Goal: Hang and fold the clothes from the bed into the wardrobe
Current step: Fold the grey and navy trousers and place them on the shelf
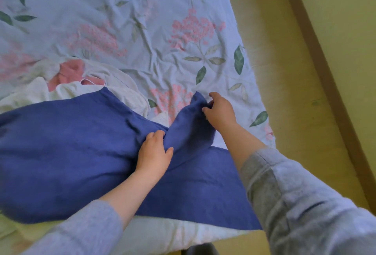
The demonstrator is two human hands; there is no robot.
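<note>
Blue garment lies half-folded at the bed's near edge, right hand pinching its flap, left hand pressing flat, white clothes still waiting.

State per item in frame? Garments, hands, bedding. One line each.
blue garment: spread on bed, right part lifted and bunched
left hand: palm down, pressing blue garment
right hand: pinching the raised blue edge
white clothes: crumpled pile, partly under blue garment
pink garment: crumpled among the white clothes
floral bedspread: wrinkled
</note>
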